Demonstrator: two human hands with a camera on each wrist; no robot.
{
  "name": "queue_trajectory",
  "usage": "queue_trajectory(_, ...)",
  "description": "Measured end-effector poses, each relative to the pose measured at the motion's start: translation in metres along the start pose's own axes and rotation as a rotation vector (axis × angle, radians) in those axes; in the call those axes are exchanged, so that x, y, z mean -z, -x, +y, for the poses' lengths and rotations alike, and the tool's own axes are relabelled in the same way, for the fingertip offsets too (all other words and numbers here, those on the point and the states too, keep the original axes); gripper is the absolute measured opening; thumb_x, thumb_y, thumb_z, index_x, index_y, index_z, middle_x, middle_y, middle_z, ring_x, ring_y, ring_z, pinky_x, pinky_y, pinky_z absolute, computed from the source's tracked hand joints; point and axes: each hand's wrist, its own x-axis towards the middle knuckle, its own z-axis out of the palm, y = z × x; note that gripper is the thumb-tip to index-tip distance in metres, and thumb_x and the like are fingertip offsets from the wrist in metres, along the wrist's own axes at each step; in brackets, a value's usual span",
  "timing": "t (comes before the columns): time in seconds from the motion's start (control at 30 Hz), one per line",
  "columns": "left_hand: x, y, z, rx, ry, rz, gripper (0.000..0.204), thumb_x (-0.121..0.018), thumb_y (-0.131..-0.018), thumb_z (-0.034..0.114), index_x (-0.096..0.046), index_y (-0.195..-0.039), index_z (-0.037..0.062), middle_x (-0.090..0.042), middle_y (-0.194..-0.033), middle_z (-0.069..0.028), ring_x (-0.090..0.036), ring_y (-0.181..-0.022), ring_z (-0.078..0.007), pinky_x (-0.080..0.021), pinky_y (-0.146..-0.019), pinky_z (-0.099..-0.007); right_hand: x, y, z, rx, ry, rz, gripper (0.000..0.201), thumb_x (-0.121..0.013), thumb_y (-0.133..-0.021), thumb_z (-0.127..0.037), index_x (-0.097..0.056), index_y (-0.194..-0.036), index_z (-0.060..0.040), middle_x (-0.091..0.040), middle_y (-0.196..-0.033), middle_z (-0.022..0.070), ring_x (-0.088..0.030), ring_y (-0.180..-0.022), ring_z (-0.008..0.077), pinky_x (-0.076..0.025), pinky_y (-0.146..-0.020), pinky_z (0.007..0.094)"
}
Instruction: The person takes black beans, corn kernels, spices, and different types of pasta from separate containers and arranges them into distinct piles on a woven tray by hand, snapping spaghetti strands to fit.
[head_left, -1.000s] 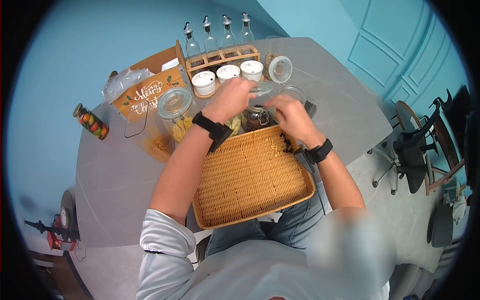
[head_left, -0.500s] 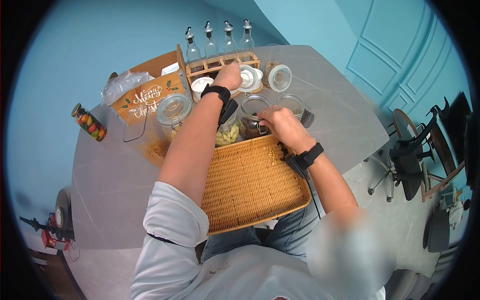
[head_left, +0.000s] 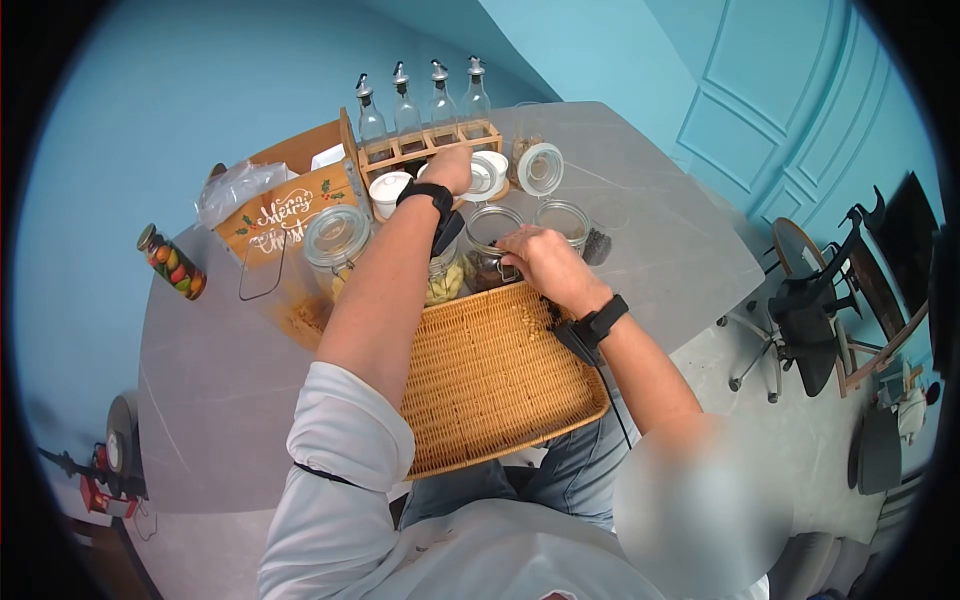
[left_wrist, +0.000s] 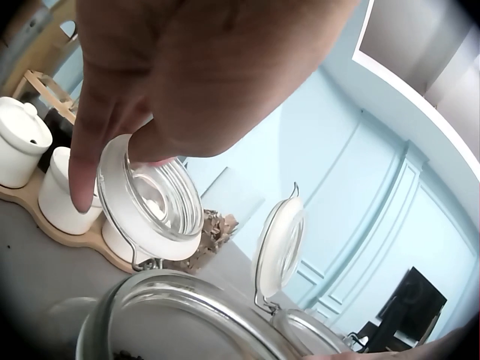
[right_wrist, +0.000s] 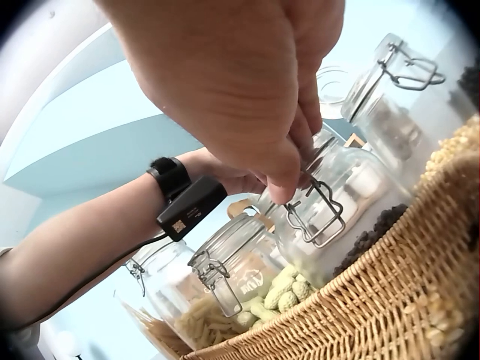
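Note:
The left hand point(head_left: 450, 170) holds the edge of a glass jar lid point(head_left: 481, 178), tipped back on its wire hinge; in the left wrist view the fingers of that hand point(left_wrist: 202, 75) lie along the lid point(left_wrist: 161, 206). Below the lid stands the open jar point(head_left: 487, 272) with dark contents. At its rim is the right hand point(head_left: 552, 265). Seen from the right wrist, this hand point(right_wrist: 247, 82) pinches the rim beside the wire clasp point(right_wrist: 319, 217), thumb outside. A wicker basket point(head_left: 500, 375), with dark and yellow bits near its far right corner, lies right in front of the jars.
Jars of pale green pieces point(head_left: 443, 285) and pasta, lidded point(head_left: 338, 235), stand left, an open jar point(head_left: 563, 220) right. Behind are white pots point(head_left: 388, 192), a rack of bottles point(head_left: 440, 110) and a wooden box point(head_left: 290, 205). A colourful jar point(head_left: 172, 262) is far left.
The left hand has swung the jar lid up and back, away from the jar mouth. The right hand has stayed at the jar's rim. The camera view has shifted slightly.

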Motion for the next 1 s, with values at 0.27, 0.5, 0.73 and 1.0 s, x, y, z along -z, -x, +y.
queue_trajectory(0.27,0.006,0.006,0.004,0.043,-0.220,-0.240,0.027,-0.066,-0.091,0.013,-0.073,-0.097,-0.0117,-0.075,-0.087,-0.0242,-0.075,-0.070,-0.0292,-0.058,-0.063,-0.0407,0.000,-0.001,-0.006,-0.004,-0.048,0.012,0.019,-0.071,-0.087,-0.001,-0.073,-0.106,0.0022,-0.073,-0.103,0.0225,-0.070,-0.099,0.0399,-0.053,-0.106,0.0474)
queue_trajectory(0.5,-0.003,0.021,0.002,0.005,-0.318,-0.426,0.030,-0.057,-0.080,0.006,-0.075,-0.099,-0.0080,-0.074,-0.087,-0.0215,-0.072,-0.079,-0.0326,-0.052,-0.066,-0.0444,0.001,0.000,-0.006,-0.018,-0.028,-0.004,0.020,-0.071,-0.088,-0.001,-0.073,-0.107,0.0034,-0.073,-0.108,0.0229,-0.070,-0.101,0.0398,-0.050,-0.110,0.0487)
queue_trajectory(0.73,0.019,0.046,0.019,-0.128,-0.320,-0.339,0.034,-0.059,-0.083,0.004,-0.075,-0.111,-0.0063,-0.073,-0.111,-0.0307,-0.073,-0.106,-0.0420,-0.059,-0.087,-0.0468,0.010,-0.007,-0.001,-0.048,-0.019,-0.099,0.017,-0.074,-0.088,-0.006,-0.076,-0.103,0.0014,-0.073,-0.098,0.0233,-0.071,-0.092,0.0411,-0.057,-0.089,0.0458)
queue_trajectory(1.0,0.006,0.184,0.038,-0.431,-0.511,-0.103,0.035,-0.057,-0.086,0.000,-0.070,-0.117,-0.0057,-0.068,-0.129,-0.0257,-0.054,-0.139,-0.0316,-0.030,-0.120,-0.0639,-0.015,-0.079,0.041,0.018,0.020,-0.465,0.019,-0.063,-0.092,-0.008,-0.076,-0.105,-0.0021,-0.073,-0.094,0.0229,-0.070,-0.088,0.0422,-0.056,-0.079,0.0462)
